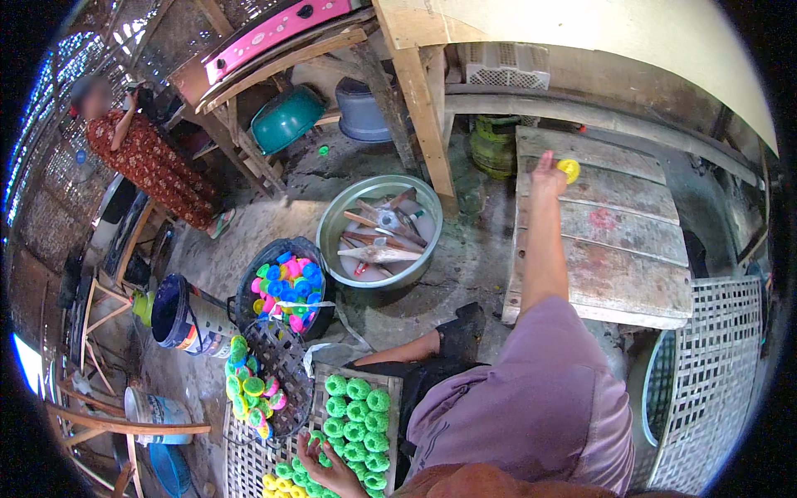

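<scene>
Grey flr (pixel 473 266), plank tbl (pixel 614 257) R, woven rack (pixel 395 415) w/ green rings (pixel 357 408)

Head view: from the wearer's head, left of a side-by-side fisheye pair, upright
Facing: steeply down and ahead, floor (pixel 266 217) spread across the middle
Nearest: shirt (pixel 519 398), filling much of the lower right; left hand (pixel 330 471) close to the bottom edge
Mid-range: basin (pixel 378 285) and table (pixel 594 253), seen from above; right hand (pixel 546 176) at arm's length
Farthest: other person (pixel 149 162), small, upper left
Rim: black, rounded; rail (pixel 581 106) bends toward it
</scene>
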`<state>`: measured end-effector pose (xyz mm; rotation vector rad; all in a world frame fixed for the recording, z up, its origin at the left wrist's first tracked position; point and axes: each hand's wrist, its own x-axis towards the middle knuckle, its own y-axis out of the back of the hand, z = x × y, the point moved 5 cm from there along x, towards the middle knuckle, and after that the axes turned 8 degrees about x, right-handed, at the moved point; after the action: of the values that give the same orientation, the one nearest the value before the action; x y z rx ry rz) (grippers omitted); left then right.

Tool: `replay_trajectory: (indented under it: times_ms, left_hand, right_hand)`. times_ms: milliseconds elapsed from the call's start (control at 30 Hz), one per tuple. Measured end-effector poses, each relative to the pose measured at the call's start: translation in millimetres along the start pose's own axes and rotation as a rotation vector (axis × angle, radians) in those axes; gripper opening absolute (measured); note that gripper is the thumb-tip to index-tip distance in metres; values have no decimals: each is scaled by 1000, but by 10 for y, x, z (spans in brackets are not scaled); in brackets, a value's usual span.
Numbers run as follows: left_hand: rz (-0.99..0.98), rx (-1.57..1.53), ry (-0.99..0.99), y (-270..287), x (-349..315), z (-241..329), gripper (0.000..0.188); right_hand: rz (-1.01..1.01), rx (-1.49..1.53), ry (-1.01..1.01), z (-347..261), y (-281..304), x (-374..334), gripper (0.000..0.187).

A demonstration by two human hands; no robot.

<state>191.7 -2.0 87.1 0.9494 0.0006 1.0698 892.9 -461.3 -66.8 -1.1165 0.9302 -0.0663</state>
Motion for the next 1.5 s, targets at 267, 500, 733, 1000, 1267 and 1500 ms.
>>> replay_trajectory:
  times_ms: [267, 500, 733, 1000, 1267, 1500]
  left_hand:
    - [108, 11, 146, 359, -5, 241, 42]
    - [96, 73, 287, 927, -764, -43, 39]
    - [204, 138, 513, 1390, -1535, -54, 31]
    - [358, 209, 730, 1685, -1801, -125, 25]
    - [310, 264, 589, 1842, -1459, -572, 22]
    - [351, 226, 628, 2014, -1524, -564, 22]
  right_hand:
    - [-303, -33, -503, 154, 280, -377, 69]
    - [-947, -817, -1127, 1380, 1480, -3946, 28]
    - [-1779, -1442, -1731, 943, 3798, -6750, 28]
    - [-1700, -1745, -419, 1735, 4604, -6249, 49]
    - [-1693, -1626, -1279, 1481, 4972, -6663, 13]
    - [-1894, -1263, -1305, 1683, 3844, -7362, 11]
